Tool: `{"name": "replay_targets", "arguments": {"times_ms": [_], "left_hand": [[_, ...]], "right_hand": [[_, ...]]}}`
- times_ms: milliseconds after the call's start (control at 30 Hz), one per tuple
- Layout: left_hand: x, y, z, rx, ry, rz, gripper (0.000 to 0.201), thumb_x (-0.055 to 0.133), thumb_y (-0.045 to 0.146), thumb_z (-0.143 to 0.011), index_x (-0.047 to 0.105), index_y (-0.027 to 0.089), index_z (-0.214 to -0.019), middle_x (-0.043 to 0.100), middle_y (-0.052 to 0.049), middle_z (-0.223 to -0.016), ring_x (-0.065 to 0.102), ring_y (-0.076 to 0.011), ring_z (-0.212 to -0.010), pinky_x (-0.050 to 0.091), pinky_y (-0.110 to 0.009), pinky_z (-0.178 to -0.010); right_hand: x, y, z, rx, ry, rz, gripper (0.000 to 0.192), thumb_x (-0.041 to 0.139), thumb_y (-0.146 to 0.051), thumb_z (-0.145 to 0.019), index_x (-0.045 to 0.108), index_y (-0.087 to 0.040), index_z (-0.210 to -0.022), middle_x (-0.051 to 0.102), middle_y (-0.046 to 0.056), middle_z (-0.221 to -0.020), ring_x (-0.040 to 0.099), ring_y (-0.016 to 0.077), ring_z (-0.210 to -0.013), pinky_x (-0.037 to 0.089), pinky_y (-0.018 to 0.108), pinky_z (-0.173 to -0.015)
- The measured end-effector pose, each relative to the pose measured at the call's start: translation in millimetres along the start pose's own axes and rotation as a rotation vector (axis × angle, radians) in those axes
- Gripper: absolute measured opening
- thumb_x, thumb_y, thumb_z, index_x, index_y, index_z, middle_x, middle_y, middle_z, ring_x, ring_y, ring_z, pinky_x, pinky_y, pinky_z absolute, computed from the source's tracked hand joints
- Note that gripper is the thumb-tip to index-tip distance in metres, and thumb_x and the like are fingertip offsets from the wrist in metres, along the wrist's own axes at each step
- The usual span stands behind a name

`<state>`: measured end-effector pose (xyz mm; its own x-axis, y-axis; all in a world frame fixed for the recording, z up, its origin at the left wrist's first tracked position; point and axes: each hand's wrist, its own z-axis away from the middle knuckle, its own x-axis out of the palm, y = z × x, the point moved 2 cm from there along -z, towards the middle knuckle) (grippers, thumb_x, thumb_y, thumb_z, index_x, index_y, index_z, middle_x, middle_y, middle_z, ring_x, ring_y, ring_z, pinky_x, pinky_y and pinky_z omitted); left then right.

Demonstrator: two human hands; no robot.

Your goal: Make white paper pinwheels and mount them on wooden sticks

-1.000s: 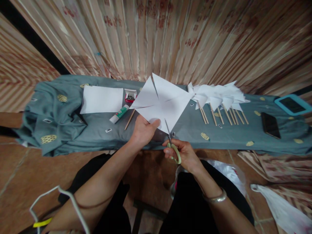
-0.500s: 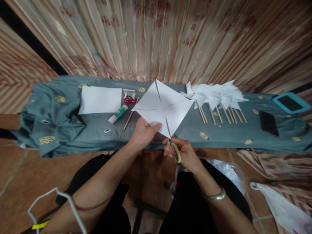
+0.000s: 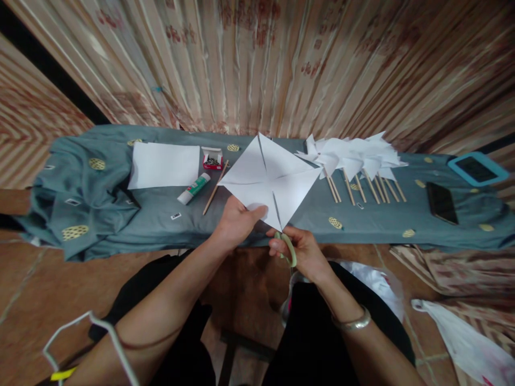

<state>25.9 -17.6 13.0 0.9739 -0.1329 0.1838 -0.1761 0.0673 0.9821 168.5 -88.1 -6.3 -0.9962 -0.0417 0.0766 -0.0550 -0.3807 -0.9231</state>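
Note:
A square sheet of white paper (image 3: 277,166), turned like a diamond, has slits running inward from its corners. My left hand (image 3: 240,220) is closed on its lower left edge, thumb on top. My right hand (image 3: 301,246) grips scissors (image 3: 288,249) by their pale green handles, just below the paper's near corner. The blades are mostly hidden there. To the right lie several white paper pinwheels (image 3: 350,155) on wooden sticks, overlapping in a row. A single wooden stick (image 3: 215,187) lies left of the held paper.
On the grey-green cloth (image 3: 241,236) are blank white paper (image 3: 164,166), a glue stick (image 3: 193,188) and a small red box (image 3: 212,158) of metal pieces. A dark phone (image 3: 441,202) and a blue-framed tablet (image 3: 478,168) lie at the right. A pleated curtain (image 3: 249,64) hangs behind.
The near-corner slit now reads as one line out to the paper's tip, and the scissors sit slightly lower, just off that corner. My left hand keeps its hold.

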Motion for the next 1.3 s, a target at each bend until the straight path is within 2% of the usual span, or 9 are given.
{"name": "replay_targets", "arguments": {"times_ms": [233, 500, 733, 1200, 1300], "left_hand": [[0.8, -3.5, 0.6, -0.035, -0.002, 0.033, 0.023, 0.072, 0.024, -0.057, 0.065, 0.015, -0.077, 0.066, 0.001, -0.074, 0.058, -0.0138, -0.066, 0.049, -0.027, -0.069], [1.4, -0.4, 2.1, -0.036, 0.014, 0.028, 0.024, 0.072, 0.024, -0.056, 0.065, 0.016, -0.077, 0.066, 0.001, -0.075, 0.058, -0.0135, -0.067, 0.049, -0.026, -0.069], [3.4, -1.0, 4.6, -0.061, -0.045, 0.057, 0.026, 0.073, 0.023, -0.057, 0.064, 0.016, -0.079, 0.066, 0.001, -0.075, 0.058, -0.0134, -0.065, 0.048, -0.026, -0.065], [0.4, -3.1, 4.4, -0.061, -0.023, 0.029, 0.021, 0.074, 0.023, -0.057, 0.064, 0.015, -0.073, 0.065, 0.001, -0.073, 0.058, -0.0142, -0.066, 0.048, -0.027, -0.066], [-0.2, -3.0, 4.5, -0.058, -0.022, 0.034, 0.023, 0.074, 0.022, -0.057, 0.065, 0.015, -0.077, 0.066, 0.000, -0.075, 0.058, -0.0141, -0.067, 0.048, -0.027, -0.068]], "right_hand": [[-0.1, -3.1, 0.3, -0.002, 0.009, 0.014, 0.048, 0.089, -0.051, -0.049, 0.069, -0.018, -0.078, 0.063, -0.003, -0.054, 0.053, 0.0097, -0.050, 0.042, 0.023, -0.049], [-0.1, 1.1, -1.7, -0.001, 0.015, -0.027, 0.046, 0.089, -0.051, -0.048, 0.069, -0.018, -0.073, 0.062, -0.003, -0.052, 0.052, 0.0087, -0.047, 0.040, 0.022, -0.047], [-2.3, -0.6, -2.2, -0.052, 0.014, 0.002, 0.044, 0.087, -0.053, -0.053, 0.069, -0.017, -0.070, 0.063, -0.002, -0.054, 0.053, 0.0093, -0.049, 0.042, 0.023, -0.048], [1.0, -3.8, -1.6, -0.023, 0.051, -0.035, 0.044, 0.090, -0.053, -0.045, 0.069, -0.018, -0.064, 0.061, -0.004, -0.048, 0.050, 0.0081, -0.044, 0.039, 0.022, -0.043], [1.9, -3.1, -2.1, -0.016, 0.050, -0.045, 0.044, 0.091, -0.052, -0.044, 0.069, -0.018, -0.063, 0.060, -0.004, -0.048, 0.049, 0.0074, -0.043, 0.039, 0.022, -0.043]]}}
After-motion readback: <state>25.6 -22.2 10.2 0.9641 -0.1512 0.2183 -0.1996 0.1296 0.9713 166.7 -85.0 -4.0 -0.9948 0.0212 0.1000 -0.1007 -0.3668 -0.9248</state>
